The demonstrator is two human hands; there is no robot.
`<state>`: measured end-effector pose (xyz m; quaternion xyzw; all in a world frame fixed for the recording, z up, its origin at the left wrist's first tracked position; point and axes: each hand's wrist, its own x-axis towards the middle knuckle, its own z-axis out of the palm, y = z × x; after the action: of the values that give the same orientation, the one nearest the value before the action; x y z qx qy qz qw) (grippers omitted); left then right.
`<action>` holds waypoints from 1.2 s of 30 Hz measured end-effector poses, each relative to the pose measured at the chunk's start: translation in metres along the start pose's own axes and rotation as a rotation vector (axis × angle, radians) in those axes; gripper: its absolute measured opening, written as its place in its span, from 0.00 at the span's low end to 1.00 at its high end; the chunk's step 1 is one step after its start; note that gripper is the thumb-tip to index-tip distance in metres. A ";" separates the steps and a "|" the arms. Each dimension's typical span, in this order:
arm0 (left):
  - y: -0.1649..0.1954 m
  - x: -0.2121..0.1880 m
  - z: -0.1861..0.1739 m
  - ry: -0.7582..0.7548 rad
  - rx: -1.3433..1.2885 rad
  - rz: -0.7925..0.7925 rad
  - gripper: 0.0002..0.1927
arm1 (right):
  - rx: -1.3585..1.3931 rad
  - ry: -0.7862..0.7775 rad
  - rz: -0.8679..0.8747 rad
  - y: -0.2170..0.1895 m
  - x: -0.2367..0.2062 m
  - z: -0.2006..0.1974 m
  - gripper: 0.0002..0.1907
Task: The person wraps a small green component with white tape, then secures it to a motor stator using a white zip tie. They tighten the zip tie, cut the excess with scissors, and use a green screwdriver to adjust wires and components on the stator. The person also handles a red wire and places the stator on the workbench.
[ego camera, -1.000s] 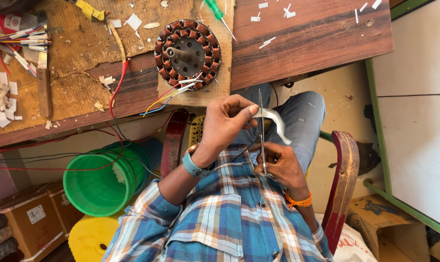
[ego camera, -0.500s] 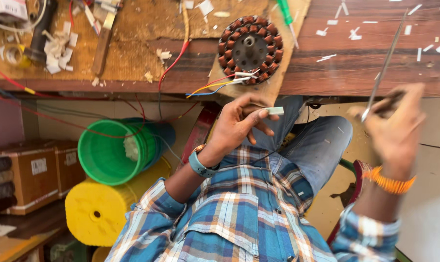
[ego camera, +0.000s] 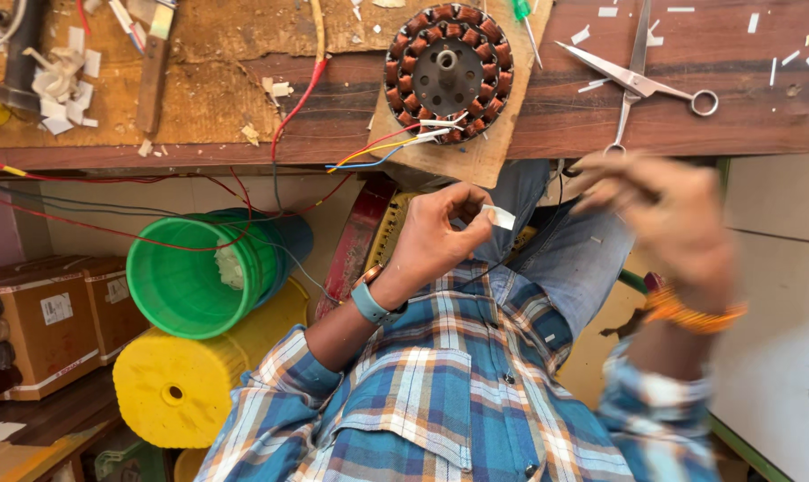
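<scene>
Paper slip [ego camera: 500, 217] pinched in my left hand [ego camera: 436, 234] fingers over my lap, right hand [ego camera: 668, 214] blurred so grip unclear; loose pinch could drop it off the bench [ego camera: 244, 107].

There is one view only, from a camera worn on the person's head. It looks steeply down along the person's own body, so the plaid shirt [ego camera: 440, 402] fills the lower middle of the frame and lies very near the lens. The wooden tabletop [ego camera: 244, 98] runs across the top edge, a little farther from the camera. The two hands are close in front of the camera, between the chest and the tabletop: the left hand [ego camera: 436, 234] is sharp, the right hand [ego camera: 663, 214] is blurred. At the left side the view reaches down to a green bucket [ego camera: 186, 286] and a yellow spool [ego camera: 177, 388] below the tabletop.
</scene>
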<state>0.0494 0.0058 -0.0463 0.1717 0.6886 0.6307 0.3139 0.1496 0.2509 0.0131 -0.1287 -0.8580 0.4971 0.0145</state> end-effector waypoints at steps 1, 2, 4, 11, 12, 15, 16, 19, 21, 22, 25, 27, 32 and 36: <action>0.004 -0.002 0.007 0.020 0.023 -0.010 0.09 | 0.187 -0.001 0.040 -0.002 -0.012 0.019 0.13; 0.010 -0.003 0.015 0.028 0.041 0.028 0.09 | 0.238 0.011 0.071 -0.001 -0.019 0.034 0.13; 0.019 -0.005 0.024 0.036 0.084 0.115 0.08 | 0.376 0.067 0.121 0.001 -0.029 0.054 0.10; 0.021 -0.007 -0.004 -0.101 0.080 0.095 0.10 | 0.259 0.320 -0.012 -0.017 -0.032 0.100 0.05; 0.018 -0.009 -0.003 -0.105 0.055 0.027 0.11 | 0.161 0.341 -0.046 -0.019 -0.037 0.100 0.06; 0.014 -0.014 0.003 -0.151 -0.032 -0.035 0.11 | -0.002 0.424 -0.262 -0.018 -0.050 0.097 0.08; 0.014 -0.016 0.006 -0.173 -0.065 -0.030 0.11 | -0.010 0.441 -0.277 -0.017 -0.053 0.096 0.09; 0.015 -0.021 0.009 -0.181 -0.059 -0.033 0.11 | -0.014 0.477 -0.315 -0.016 -0.059 0.096 0.09; 0.012 -0.015 0.003 -0.179 -0.068 -0.045 0.09 | 0.017 0.476 -0.307 -0.014 -0.051 0.105 0.08; 0.010 -0.013 0.001 -0.177 -0.071 -0.051 0.09 | 0.007 0.487 -0.324 -0.012 -0.048 0.107 0.08; 0.007 -0.010 -0.003 -0.220 -0.066 -0.099 0.11 | -0.015 0.495 -0.344 -0.008 -0.043 0.108 0.08; 0.007 -0.011 -0.003 -0.223 -0.065 0.003 0.10 | -0.019 0.462 -0.337 -0.004 -0.045 0.107 0.08; 0.015 -0.026 0.001 -0.176 0.080 0.189 0.18 | 0.374 0.353 -0.034 0.001 -0.059 0.113 0.11; 0.018 -0.029 0.007 -0.169 0.134 0.248 0.27 | 0.408 0.402 0.070 0.008 -0.062 0.123 0.06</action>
<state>0.0726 -0.0048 -0.0224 0.3284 0.6739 0.6005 0.2782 0.1927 0.1356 -0.0497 -0.2486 -0.7152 0.6241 0.1927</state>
